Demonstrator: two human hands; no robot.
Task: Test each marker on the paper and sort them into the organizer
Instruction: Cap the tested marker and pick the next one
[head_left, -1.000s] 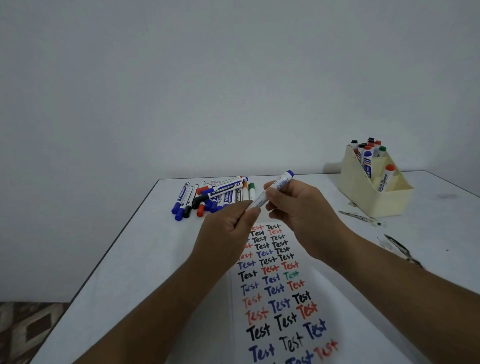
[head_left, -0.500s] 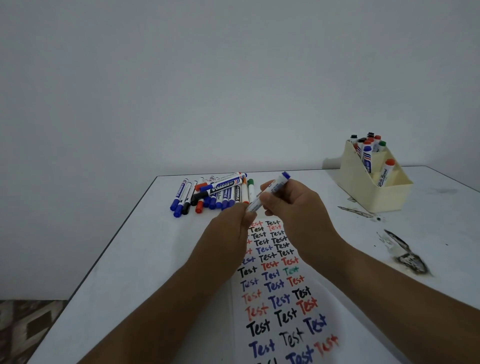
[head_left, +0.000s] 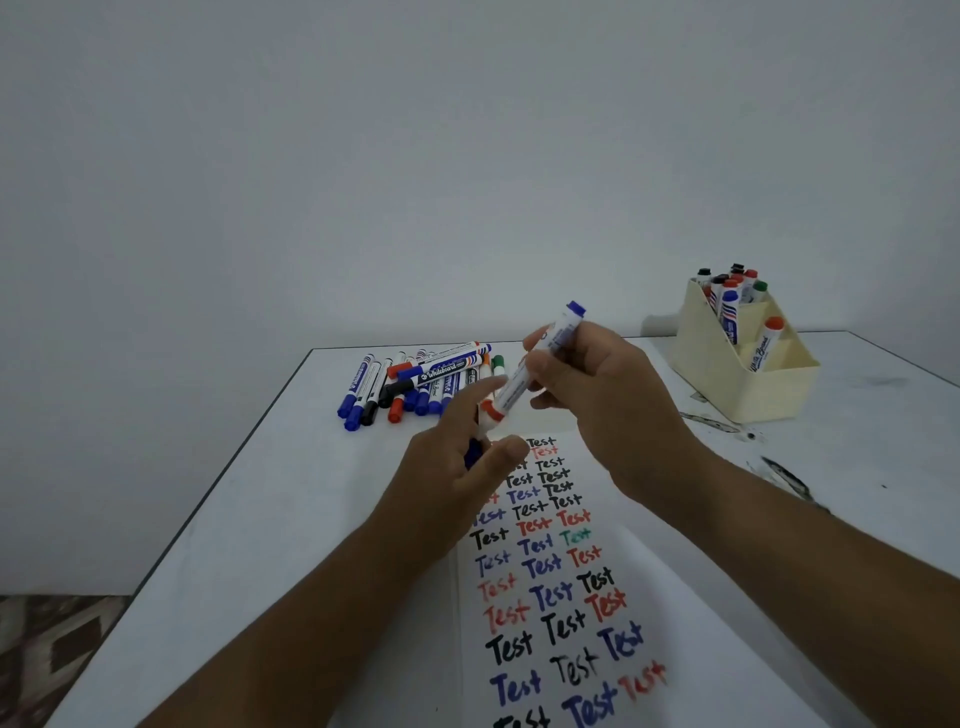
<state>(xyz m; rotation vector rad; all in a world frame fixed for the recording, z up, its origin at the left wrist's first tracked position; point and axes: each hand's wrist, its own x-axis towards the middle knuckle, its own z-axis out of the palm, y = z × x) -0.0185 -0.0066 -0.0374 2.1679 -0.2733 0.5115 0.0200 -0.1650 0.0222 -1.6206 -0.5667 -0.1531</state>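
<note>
Your right hand (head_left: 597, 400) fingers pinch the blue whiteboard marker (head_left: 540, 364) above the paper (head_left: 566, 597); your left hand (head_left: 457, 478) fingers pinch its blue cap (head_left: 474, 451).

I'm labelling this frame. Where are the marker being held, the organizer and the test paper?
marker (head_left: 558, 338): head view, on its white barrel above the right hand's fingers.
organizer (head_left: 769, 387): head view, on its cream front wall.
test paper (head_left: 558, 592): head view, on the written area between the forearms.

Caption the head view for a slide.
Right hand holds a blue marker above the test paper; left hand holds its cap.
</note>
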